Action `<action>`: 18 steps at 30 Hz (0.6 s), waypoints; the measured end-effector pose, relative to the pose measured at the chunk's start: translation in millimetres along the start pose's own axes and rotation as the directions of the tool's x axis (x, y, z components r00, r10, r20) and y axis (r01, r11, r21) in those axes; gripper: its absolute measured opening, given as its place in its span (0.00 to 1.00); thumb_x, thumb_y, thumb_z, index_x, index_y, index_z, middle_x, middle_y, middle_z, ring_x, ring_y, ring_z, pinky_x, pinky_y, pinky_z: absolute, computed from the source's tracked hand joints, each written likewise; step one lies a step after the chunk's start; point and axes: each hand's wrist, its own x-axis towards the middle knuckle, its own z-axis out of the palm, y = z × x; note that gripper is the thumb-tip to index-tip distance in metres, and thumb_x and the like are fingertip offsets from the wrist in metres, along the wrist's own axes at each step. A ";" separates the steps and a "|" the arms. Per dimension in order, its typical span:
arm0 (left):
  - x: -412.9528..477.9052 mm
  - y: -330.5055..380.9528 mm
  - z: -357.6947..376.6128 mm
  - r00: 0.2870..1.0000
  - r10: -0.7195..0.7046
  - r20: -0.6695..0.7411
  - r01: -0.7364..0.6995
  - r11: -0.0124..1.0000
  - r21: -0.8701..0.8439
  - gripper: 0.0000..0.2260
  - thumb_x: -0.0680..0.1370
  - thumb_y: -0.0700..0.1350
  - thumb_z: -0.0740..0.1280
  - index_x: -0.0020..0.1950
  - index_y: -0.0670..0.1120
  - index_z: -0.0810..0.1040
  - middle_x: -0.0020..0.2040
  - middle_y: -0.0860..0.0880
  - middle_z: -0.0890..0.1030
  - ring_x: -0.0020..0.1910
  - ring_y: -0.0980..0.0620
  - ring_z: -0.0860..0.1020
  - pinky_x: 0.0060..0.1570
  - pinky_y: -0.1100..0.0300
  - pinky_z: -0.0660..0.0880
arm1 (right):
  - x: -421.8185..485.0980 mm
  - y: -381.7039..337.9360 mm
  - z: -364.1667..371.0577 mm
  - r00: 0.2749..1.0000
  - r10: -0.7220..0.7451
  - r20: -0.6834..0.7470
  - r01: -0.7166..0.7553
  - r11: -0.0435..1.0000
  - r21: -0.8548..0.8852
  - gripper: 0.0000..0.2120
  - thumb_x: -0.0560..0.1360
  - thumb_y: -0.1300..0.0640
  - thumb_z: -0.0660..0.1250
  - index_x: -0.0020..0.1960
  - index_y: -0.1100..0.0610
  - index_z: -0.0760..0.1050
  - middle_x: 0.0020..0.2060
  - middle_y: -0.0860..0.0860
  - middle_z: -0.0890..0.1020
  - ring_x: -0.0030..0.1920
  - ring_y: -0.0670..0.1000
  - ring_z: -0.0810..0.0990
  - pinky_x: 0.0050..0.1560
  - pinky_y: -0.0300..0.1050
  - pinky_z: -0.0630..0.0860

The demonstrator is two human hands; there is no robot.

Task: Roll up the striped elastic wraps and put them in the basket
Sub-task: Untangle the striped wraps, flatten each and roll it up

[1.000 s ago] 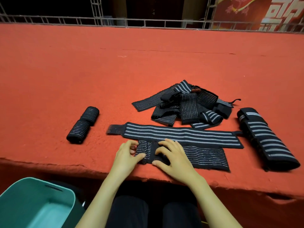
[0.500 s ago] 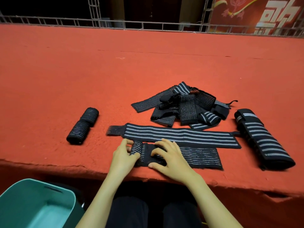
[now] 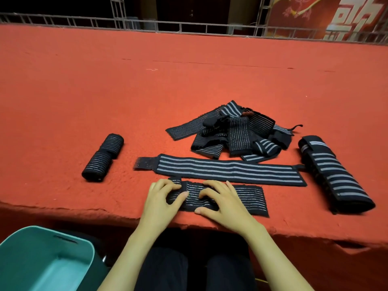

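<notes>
A black wrap with thin grey stripes (image 3: 247, 199) lies flat near the front edge of the red surface, its left end rolled up. My left hand (image 3: 161, 198) curls round that rolled end, thumb on top. My right hand (image 3: 220, 200) grips the roll from the right with bent fingers. Behind it a long wrap with wide stripes (image 3: 226, 170) lies spread out flat. A teal basket (image 3: 79, 248) sits below the surface at the lower left.
Two finished rolls (image 3: 102, 157) lie end to end at the left. A loose pile of wraps (image 3: 233, 133) sits behind the middle. A large rolled wide-striped wrap (image 3: 333, 175) lies at the right. A metal railing runs along the far edge.
The rolled end has grown and moved rightwards along the thin-striped wrap, so the flat part is shorter. Both hands shifted right with it.
</notes>
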 end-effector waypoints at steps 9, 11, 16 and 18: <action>9.6 0.7 -14.3 0.981 -0.084 0.177 0.114 0.979 -0.170 0.15 0.71 0.35 0.72 0.43 0.56 0.78 0.45 0.57 0.79 0.44 0.60 0.75 0.44 0.74 0.67 | -5.9 6.8 -0.5 0.999 0.041 -0.026 -0.041 0.999 -0.009 0.21 0.69 0.30 0.59 0.52 0.42 0.72 0.70 0.43 0.65 0.71 0.43 0.59 0.75 0.54 0.43; 9.3 0.3 -13.3 0.974 -0.161 0.158 0.187 0.967 -0.173 0.17 0.70 0.36 0.73 0.47 0.57 0.75 0.48 0.54 0.75 0.44 0.60 0.73 0.43 0.72 0.68 | -6.0 6.8 -1.0 0.999 0.042 -0.021 -0.043 0.999 -0.016 0.21 0.69 0.29 0.58 0.53 0.42 0.72 0.70 0.43 0.65 0.71 0.43 0.59 0.76 0.54 0.44; 11.4 1.1 -7.4 0.939 -0.302 0.166 0.308 0.951 -0.014 0.17 0.70 0.46 0.74 0.52 0.51 0.70 0.43 0.52 0.75 0.44 0.53 0.72 0.45 0.59 0.68 | -8.3 10.2 -4.9 0.998 0.058 -0.012 -0.058 0.998 -0.016 0.22 0.68 0.28 0.57 0.53 0.42 0.72 0.70 0.42 0.64 0.72 0.41 0.57 0.76 0.53 0.43; 11.5 6.9 -7.6 0.940 -0.298 0.169 0.299 0.954 0.019 0.16 0.70 0.48 0.73 0.52 0.51 0.70 0.40 0.52 0.76 0.41 0.53 0.74 0.43 0.56 0.70 | -10.6 13.2 -7.9 0.997 0.073 -0.005 -0.073 0.997 -0.012 0.23 0.68 0.28 0.57 0.52 0.42 0.72 0.70 0.42 0.64 0.72 0.40 0.56 0.76 0.54 0.42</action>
